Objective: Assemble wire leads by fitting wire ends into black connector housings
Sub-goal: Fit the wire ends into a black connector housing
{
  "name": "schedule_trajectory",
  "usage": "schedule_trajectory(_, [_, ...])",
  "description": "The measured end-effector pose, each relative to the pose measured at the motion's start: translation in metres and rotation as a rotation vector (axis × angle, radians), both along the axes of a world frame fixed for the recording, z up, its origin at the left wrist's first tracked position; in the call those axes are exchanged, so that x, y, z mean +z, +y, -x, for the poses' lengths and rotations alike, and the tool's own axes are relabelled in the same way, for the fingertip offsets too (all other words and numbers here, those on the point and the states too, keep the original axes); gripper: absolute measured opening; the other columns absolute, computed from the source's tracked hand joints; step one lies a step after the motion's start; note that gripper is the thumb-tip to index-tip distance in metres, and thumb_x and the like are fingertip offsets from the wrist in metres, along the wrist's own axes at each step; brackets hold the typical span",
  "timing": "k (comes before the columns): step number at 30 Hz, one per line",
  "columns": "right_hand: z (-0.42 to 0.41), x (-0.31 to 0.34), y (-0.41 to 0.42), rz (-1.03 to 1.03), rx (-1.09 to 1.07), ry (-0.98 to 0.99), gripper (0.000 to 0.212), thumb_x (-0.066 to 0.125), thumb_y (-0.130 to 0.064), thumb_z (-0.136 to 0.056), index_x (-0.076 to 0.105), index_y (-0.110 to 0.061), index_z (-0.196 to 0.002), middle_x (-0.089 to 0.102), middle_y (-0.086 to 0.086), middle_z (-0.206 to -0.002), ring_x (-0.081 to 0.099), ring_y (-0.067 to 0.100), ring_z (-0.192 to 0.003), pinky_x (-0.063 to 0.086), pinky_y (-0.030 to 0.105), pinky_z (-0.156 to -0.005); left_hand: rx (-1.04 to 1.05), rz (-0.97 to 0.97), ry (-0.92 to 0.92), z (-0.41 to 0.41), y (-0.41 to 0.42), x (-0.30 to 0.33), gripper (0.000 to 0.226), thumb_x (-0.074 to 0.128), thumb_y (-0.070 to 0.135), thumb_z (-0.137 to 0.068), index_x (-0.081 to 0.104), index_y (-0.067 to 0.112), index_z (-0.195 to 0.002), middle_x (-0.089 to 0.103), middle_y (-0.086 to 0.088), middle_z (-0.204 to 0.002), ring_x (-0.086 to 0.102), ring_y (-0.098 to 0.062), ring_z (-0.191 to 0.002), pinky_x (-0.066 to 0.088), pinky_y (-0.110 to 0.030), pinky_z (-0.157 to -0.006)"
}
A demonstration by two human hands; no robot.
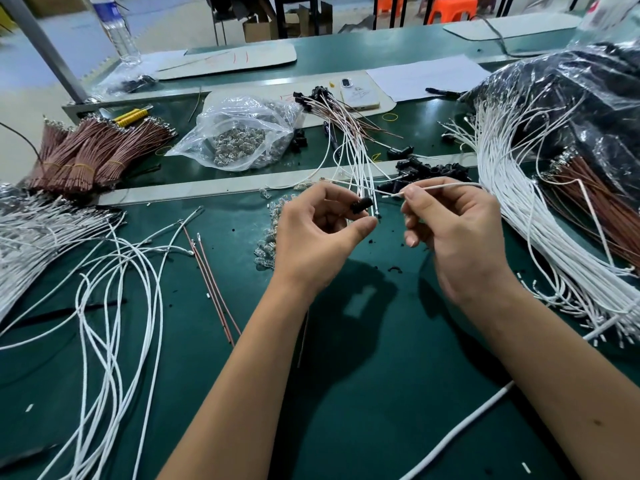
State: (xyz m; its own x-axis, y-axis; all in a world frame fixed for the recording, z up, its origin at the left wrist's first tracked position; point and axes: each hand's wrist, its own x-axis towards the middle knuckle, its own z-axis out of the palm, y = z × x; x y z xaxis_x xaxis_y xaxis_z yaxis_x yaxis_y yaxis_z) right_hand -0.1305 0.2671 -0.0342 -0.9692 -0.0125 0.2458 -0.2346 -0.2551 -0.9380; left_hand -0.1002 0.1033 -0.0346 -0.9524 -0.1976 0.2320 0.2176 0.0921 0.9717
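My left hand pinches a small black connector housing between fingertips and thumb, above the middle of the green table. Just right of it, my right hand pinches a white wire near its end. The wire's tip points left at the housing, a short gap away. The wire trails back to the right into a big bundle of white wires. Loose black housings lie in a pile just behind my hands.
Finished leads fan out behind the hands. A clear bag of metal parts lies at back centre, brown wire bundles at back left, loose white wires at left, and a plastic-wrapped black heap at right. Small glass bulbs are scattered by my left hand.
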Motion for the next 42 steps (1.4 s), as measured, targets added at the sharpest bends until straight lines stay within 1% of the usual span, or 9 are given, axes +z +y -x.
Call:
schedule_trajectory(2, [0.0016,-0.0004,0.0007,-0.022,-0.013,-0.001,0.012,0.068,-0.002,-0.098,0.07,-0.002,-0.086,0.064,0.005,-0.068,0.053,0.018,-0.056,0.045,0.025,-0.046,-0.021,-0.004,-0.021,0.0001,-0.0014,-0.0012,0.02,0.083,0.005,-0.077,0.072,0.013,-0.091,0.076,-0.011,-0.086,0.064,-0.024,-0.076,0.057,-0.047,-0.076])
schedule_trajectory(4, [0.002,-0.001,-0.0001,-0.035,-0.021,-0.011,0.011,0.067,0.0,-0.098,0.068,0.001,-0.087,0.064,0.005,-0.067,0.052,0.018,-0.055,0.044,0.025,-0.045,-0.042,-0.008,-0.021,0.0001,-0.0018,-0.0015,0.017,0.08,0.002,-0.079,0.073,0.011,-0.092,0.076,-0.013,-0.089,0.067,-0.019,-0.078,0.058,-0.04,-0.08])
schedule_trajectory(11, [0.0031,-0.0005,0.0018,-0.043,-0.024,-0.042,0.009,0.066,0.0,-0.097,0.067,0.005,-0.089,0.063,0.004,-0.066,0.051,0.017,-0.055,0.04,0.023,-0.044,-0.057,-0.039,0.002,0.0003,-0.0005,-0.0003,0.017,0.076,-0.007,-0.084,0.075,0.007,-0.093,0.078,-0.012,-0.091,0.071,-0.014,-0.082,0.059,-0.025,-0.081])
schedule_trajectory(15, [0.0027,0.0002,0.002,-0.044,-0.012,-0.044,0.009,0.067,0.0,-0.097,0.067,0.002,-0.088,0.063,0.004,-0.066,0.051,0.016,-0.056,0.039,0.023,-0.044,-0.06,-0.044,0.01,0.0002,0.0,-0.0002,0.016,0.077,-0.007,-0.084,0.075,0.002,-0.097,0.078,-0.013,-0.093,0.071,-0.015,-0.082,0.059,-0.027,-0.082])
schedule_trajectory(20, [0.0017,0.0,0.0027,-0.068,0.013,-0.039,0.012,0.068,-0.001,-0.096,0.068,-0.002,-0.084,0.061,0.003,-0.064,0.051,0.014,-0.056,0.038,0.023,-0.044,-0.062,-0.033,0.019,-0.0002,-0.0006,-0.0001,0.017,0.077,-0.007,-0.083,0.076,0.004,-0.096,0.079,-0.011,-0.093,0.072,-0.016,-0.083,0.06,-0.028,-0.083])
schedule_trajectory(26, [0.0002,0.0005,0.0022,-0.074,0.052,-0.026,0.01,0.073,-0.014,-0.087,0.071,-0.007,-0.08,0.062,0.003,-0.064,0.05,0.013,-0.054,0.038,0.022,-0.043,-0.058,-0.027,0.024,-0.0001,-0.0015,-0.0005,0.019,0.08,-0.005,-0.082,0.076,0.001,-0.099,0.078,-0.013,-0.095,0.074,-0.03,-0.089,0.061,-0.037,-0.088])
schedule_trajectory(32, [-0.0001,-0.0002,0.0019,-0.094,0.066,0.009,0.011,0.075,-0.012,-0.088,0.075,-0.01,-0.078,0.062,0.002,-0.061,0.05,0.012,-0.051,0.038,0.021,-0.043,-0.066,-0.034,0.019,0.0004,-0.0016,-0.0005,0.019,0.078,-0.006,-0.083,0.077,-0.001,-0.101,0.079,-0.01,-0.094,0.075,-0.02,-0.086,0.06,-0.03,-0.085])
schedule_trajectory(38, [0.0,0.0015,0.0027,-0.099,0.068,0.025,0.012,0.075,-0.009,-0.089,0.075,-0.008,-0.078,0.06,0.006,-0.061,0.048,0.014,-0.049,0.037,0.022,-0.043,-0.052,-0.029,0.029,0.0002,-0.002,0.0,0.02,0.08,-0.006,-0.08,0.077,-0.002,-0.1,0.079,-0.012,-0.094,0.074,-0.022,-0.085,0.061,-0.036,-0.087])
schedule_trajectory(42, [-0.0006,0.0008,0.0014,-0.107,0.063,0.017,0.012,0.076,-0.01,-0.088,0.075,-0.009,-0.076,0.059,0.009,-0.061,0.046,0.016,-0.05,0.036,0.022,-0.042,-0.038,-0.023,0.038,0.0002,-0.0025,0.0005,0.021,0.081,-0.009,-0.078,0.077,-0.002,-0.097,0.079,-0.013,-0.092,0.072,-0.02,-0.083,0.061,-0.035,-0.086])
